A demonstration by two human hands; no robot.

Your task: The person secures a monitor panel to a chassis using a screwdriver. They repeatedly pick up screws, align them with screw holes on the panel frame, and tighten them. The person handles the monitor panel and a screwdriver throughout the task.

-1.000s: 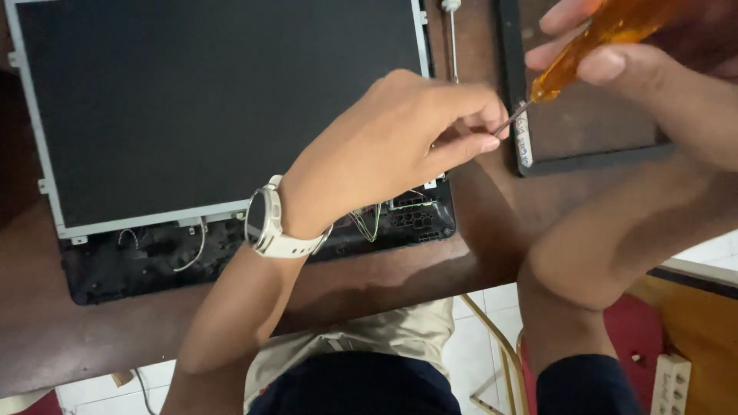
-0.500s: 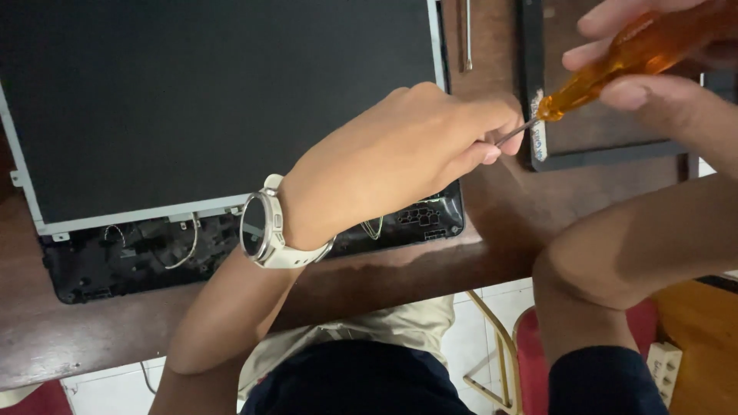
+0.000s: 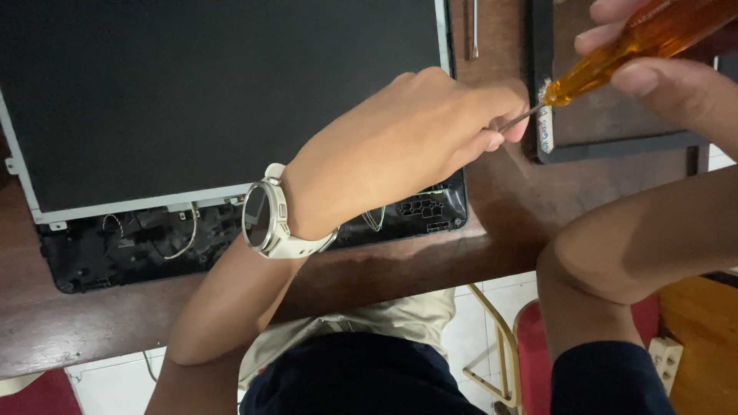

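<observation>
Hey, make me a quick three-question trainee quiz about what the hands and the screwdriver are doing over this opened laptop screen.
1. True or false: the right hand holds the screwdriver by its orange handle.
2. What does the left hand pinch?
A. a cable
B. the screwdriver's shaft
C. the watch
3. Fill in: the watch sits on the ____ wrist.

Key:
1. True.
2. B; the fingertips close on the metal shaft near its tip, beside the dark panel.
3. Left.
</observation>
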